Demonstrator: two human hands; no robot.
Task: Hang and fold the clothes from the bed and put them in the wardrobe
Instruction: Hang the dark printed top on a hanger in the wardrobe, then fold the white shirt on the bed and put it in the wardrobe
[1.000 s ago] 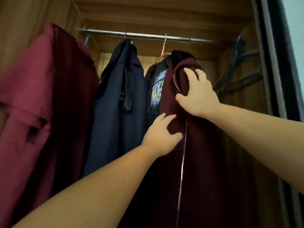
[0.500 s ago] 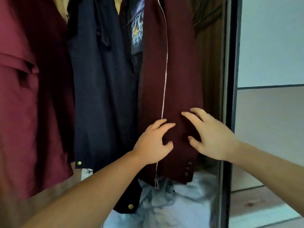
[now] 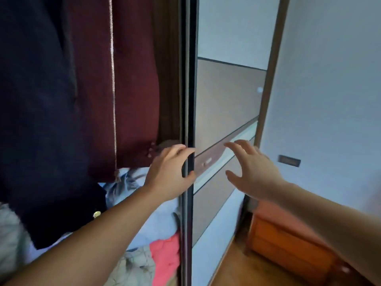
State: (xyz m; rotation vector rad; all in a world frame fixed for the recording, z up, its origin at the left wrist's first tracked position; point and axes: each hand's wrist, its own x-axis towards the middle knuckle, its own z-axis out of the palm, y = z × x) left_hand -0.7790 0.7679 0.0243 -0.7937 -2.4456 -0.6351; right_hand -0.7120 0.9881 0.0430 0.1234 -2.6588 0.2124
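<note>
To your right you have a plain pale wall (image 3: 329,79), and on it a small dark rectangular wall plate (image 3: 289,161), low and near the brown wooden upright trim (image 3: 270,65) that runs down the wall's left edge. Below the plate, against the foot of the wall, you can see a low orange wooden cabinet (image 3: 288,242) whose top looks pinkish. It stands on a warm brown wooden floor (image 3: 243,269), which shows as a narrow strip at the bottom of your view.
</note>
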